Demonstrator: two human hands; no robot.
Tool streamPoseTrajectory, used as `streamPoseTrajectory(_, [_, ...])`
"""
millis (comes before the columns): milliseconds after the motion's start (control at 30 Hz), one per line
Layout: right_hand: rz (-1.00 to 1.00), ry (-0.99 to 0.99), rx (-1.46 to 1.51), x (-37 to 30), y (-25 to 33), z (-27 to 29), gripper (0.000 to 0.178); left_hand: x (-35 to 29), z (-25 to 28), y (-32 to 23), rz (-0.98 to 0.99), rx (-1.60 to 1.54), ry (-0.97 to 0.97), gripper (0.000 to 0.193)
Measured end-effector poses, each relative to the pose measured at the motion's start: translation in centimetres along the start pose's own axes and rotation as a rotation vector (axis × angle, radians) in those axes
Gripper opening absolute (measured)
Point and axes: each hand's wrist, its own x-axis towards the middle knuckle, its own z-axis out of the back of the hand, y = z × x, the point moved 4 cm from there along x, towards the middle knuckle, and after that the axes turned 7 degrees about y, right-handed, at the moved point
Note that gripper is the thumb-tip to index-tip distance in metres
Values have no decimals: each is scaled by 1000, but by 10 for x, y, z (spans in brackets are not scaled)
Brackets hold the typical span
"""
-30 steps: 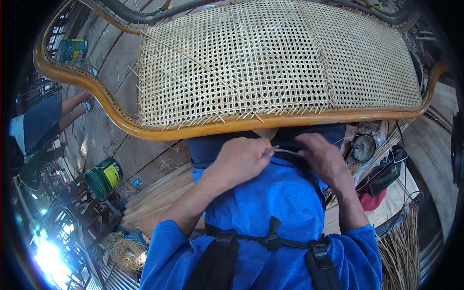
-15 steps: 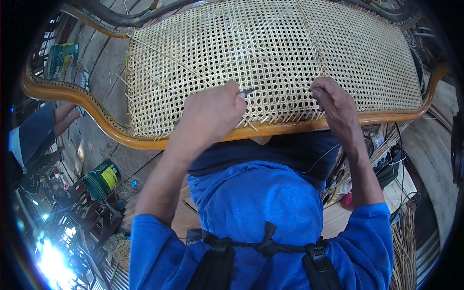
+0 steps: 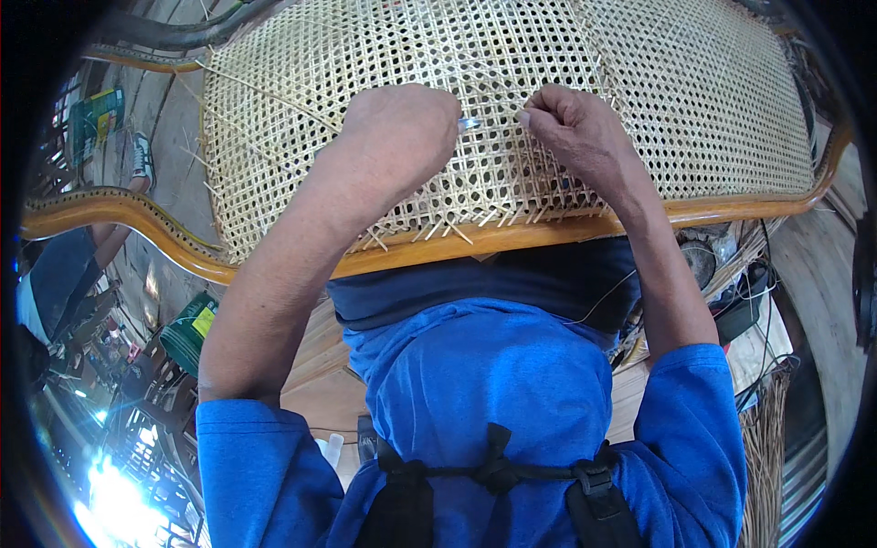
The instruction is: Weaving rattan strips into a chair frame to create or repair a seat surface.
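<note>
A woven cane panel with an open hole pattern lies across my lap in a curved, varnished wooden frame. My left hand is closed over the panel's middle around a small metal tool, whose short shiny end sticks out toward the right; its kind is hidden by my fist. To the right, my right hand is pinched over the weave, thumb against fingers; what is between them, if anything, is too small to tell. Short cane ends stick out along the near edge, and a loose cane strand lies slanted on the left side.
Green buckets stand on the wooden floor at left, near another person's legs. Bundles of cane strands lie at lower right. A dark cable hangs at the right.
Both my hands have moved up, farther onto the panel, and the right has come left, closer to the left hand. The view has shifted a little over the frame.
</note>
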Motion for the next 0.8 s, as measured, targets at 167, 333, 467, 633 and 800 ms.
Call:
streamPoseTrajectory(167, [14,1,19,1,-3,-1,30,-3,9,-3,18,41,23,27])
streamPoseTrajectory(333, [57,-56,32,3,-8,0,30,-3,13,-10,5,78,66,29])
streamPoseTrajectory(467, [84,-80,18,5,-11,0,30,-1,3,-3,38,-6,59,31])
streamPoseTrajectory(633, [62,-82,41,3,-9,1,30,0,-13,5,-8,-129,38,33])
streamPoseTrajectory(800, [84,-133,95,3,-12,-3,24,-2,-16,9,33,-254,24,36])
